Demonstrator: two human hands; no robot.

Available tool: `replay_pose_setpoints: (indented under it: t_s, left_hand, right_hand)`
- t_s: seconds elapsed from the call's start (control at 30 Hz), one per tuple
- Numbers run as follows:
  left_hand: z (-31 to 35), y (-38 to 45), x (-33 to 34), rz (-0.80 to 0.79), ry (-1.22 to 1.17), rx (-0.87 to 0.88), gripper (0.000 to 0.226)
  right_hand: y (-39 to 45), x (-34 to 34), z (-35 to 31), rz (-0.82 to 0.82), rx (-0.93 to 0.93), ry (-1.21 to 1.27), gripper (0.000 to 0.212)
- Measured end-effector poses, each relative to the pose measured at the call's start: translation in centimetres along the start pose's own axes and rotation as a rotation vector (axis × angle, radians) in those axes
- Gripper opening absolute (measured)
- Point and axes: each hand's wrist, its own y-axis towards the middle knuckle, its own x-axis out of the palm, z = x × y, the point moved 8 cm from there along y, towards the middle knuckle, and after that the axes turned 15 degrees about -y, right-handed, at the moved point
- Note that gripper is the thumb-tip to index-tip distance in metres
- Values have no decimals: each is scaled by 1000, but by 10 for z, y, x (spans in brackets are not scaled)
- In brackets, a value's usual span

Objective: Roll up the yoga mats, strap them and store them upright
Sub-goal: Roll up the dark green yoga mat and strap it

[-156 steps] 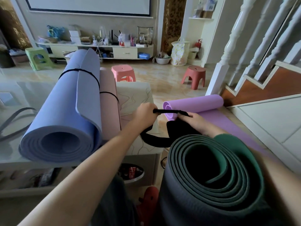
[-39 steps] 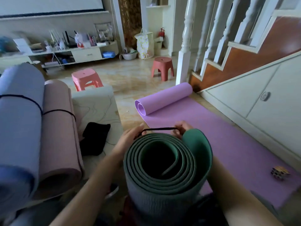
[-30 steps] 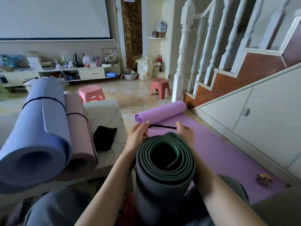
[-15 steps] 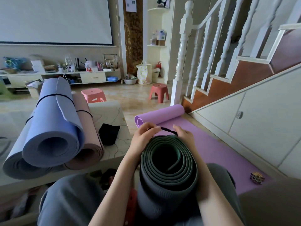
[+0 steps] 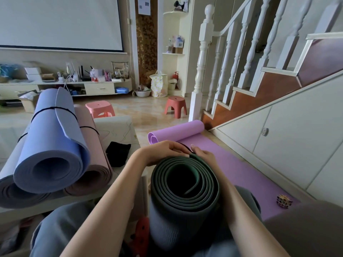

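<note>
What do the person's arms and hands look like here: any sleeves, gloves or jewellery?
Both forearms are bare as far as the frame shows, with no sleeves in view. The left hand and right hand wear no gloves, and no watch, bracelet or ring is visible. The fingernails look short and unpainted. Grey trousers cover the legs.

Yoga mats: five, namely green (image 5: 183, 191), purple (image 5: 222, 164), blue (image 5: 53, 143), pink (image 5: 92, 154) and grey (image 5: 11, 191). Stools: two (image 5: 100, 108) (image 5: 175, 106). Hands: two (image 5: 163, 151) (image 5: 204, 155); puzzle cube: one (image 5: 284, 201).
</note>
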Motion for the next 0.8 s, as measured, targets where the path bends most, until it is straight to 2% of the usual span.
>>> replay_pose_setpoints:
  t_s: [0.07,0.17,0.2,0.23,0.27,0.33,0.4,0.47,0.53,0.63,0.8]
  left_hand:
    - [-2,2,4,-14,12,38,21]
    - [0,6,3,89,127,173,21]
    - [-1,6,1,115,129,200,22]
    - [-3,6,-3,136,134,215,22]
    - [-4,5,-8,157,154,225,23]
    - [-5,5,-16,187,211,237,24]
    - [-5,5,-19,203,220,239,24]
    - [-4,4,-18,216,200,235,22]
    - [-5,-1,-20,248,174,246,20]
    - [-12,-15,-27,302,57,280,20]
    - [-16,-40,-31,385,-205,380,22]
  right_hand:
    - [1,-2,0,12,-1,-29,39]
    - [-3,-2,-3,-23,-1,-16,36]
    - [-4,-2,-1,-51,15,2,52]
    - [-3,-2,2,-98,21,36,45]
    - [-4,-1,3,-167,12,101,48]
    - [-8,4,8,-379,-58,182,65]
    - [-18,1,9,-479,-140,56,87]
    - [-26,-5,6,-424,-220,-60,85]
    - [-33,-10,3,-294,-272,-107,76]
    - [-50,-8,-5,-159,-357,6,42]
    - [-64,-2,-24,-80,-482,96,43]
